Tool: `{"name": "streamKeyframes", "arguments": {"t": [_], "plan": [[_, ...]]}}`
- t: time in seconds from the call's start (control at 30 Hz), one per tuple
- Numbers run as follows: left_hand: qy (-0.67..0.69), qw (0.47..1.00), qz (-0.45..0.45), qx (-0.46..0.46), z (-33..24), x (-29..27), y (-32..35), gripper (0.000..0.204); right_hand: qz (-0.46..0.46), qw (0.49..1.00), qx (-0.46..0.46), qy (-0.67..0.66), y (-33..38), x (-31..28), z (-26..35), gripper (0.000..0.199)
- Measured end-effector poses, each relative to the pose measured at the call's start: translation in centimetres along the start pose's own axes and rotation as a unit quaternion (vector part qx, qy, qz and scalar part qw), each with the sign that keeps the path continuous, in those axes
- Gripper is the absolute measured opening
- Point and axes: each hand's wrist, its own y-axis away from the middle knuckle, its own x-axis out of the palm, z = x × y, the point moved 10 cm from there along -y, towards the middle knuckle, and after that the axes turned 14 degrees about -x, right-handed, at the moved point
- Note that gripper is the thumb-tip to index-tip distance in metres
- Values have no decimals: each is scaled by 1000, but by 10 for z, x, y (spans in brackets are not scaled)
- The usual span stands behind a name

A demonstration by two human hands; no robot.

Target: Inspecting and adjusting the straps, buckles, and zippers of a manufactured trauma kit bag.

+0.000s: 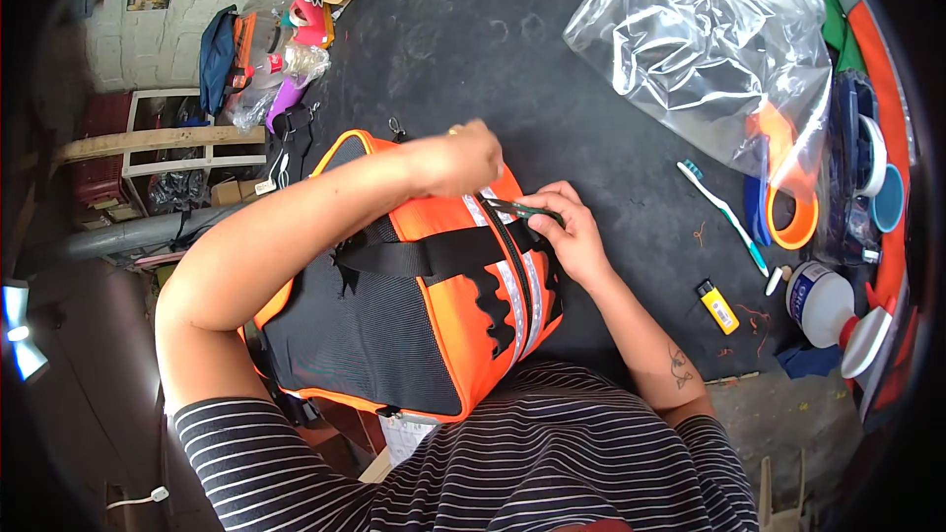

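An orange and black bag (370, 335) with a mesh side panel, black webbing straps and grey reflective strips lies against my body at the table's near edge. A dark zipper runs between the strips. Over the bag's far end, my left hand (471, 158) is closed, slightly blurred, its fingertips hidden; I cannot make out what they hold. My right hand (576, 232) is shut on small dark-handled thread snips (527, 210). Their blades point left onto the bag beside the zipper, just below my left hand.
On the dark table (473, 49) to the right lie a clear plastic bag (690, 30), a toothbrush (724, 217), a yellow lighter (717, 307), orange-handled scissors (796, 227) and a white bottle (821, 303). Loose orange threads (757, 325) lie nearby. Assorted items (296, 69) crowd the left edge.
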Motion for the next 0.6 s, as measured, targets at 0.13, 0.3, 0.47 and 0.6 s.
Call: {"name": "streamKeyframes", "arguments": {"t": [0.13,0.3,0.47,0.6], "plan": [[20,992,-78,98,-11,-24,11,10,14,1000,-16,3,-6,1,-2,23],[-116,983,-99,103,-29,-1,22,10,23,1000,7,-19,-2,-2,-8,24],[-273,946,-135,115,-34,10,33,12,15,1000,-2,-5,-2,-4,-4,25],[-207,977,-5,47,-9,21,18,19,24,999,-10,-20,-7,1,-4,26]]}}
